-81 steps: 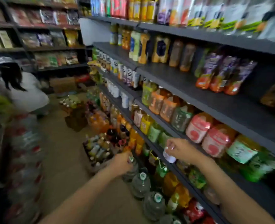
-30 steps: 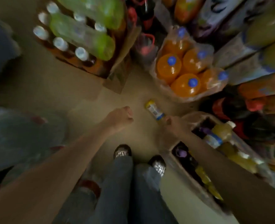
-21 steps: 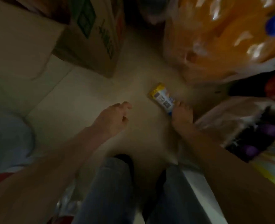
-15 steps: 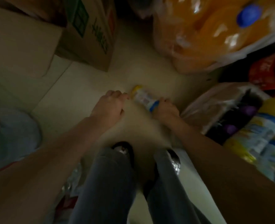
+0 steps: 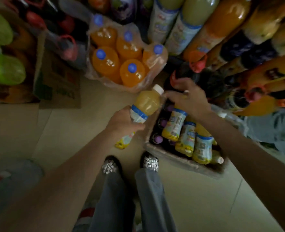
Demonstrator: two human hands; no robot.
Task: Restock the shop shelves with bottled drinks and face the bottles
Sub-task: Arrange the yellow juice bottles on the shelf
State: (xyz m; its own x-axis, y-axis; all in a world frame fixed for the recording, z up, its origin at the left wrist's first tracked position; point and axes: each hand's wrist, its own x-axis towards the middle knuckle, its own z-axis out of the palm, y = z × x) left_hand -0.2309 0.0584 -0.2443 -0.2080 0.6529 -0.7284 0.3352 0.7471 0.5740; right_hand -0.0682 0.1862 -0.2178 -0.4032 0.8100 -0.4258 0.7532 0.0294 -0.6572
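A yellow juice bottle (image 5: 143, 111) with a white cap and a blue-edged label sits tilted in the left hand (image 5: 123, 122), cap pointing toward one o'clock, its base hidden below the palm. The left fingers are curled round the label band, clamped on the bottle, which is held above the floor just at nine o'clock of an open carton (image 5: 185, 162).

The right hand (image 5: 189, 97) hovers at two o'clock of the held bottle, over the far end of the carton. Its fingers are bent and spread; whether they grip the labelled bottle (image 5: 172, 127) directly beneath cannot be told. That bottle leans among several like it, and purple caps (image 5: 158, 139) show along the carton's left side.

At twelve o'clock of the held bottle stands a shrink-wrapped pack of orange drinks (image 5: 120, 59) with blue caps. At ten o'clock lies a cardboard box (image 5: 58, 84) with green bottles (image 5: 4, 69) beside it. From one to three o'clock the shelf bottles (image 5: 222, 22) fan outward. At six o'clock, two studded shoes (image 5: 149, 162) and grey trouser legs stand on the beige floor (image 5: 63, 131).
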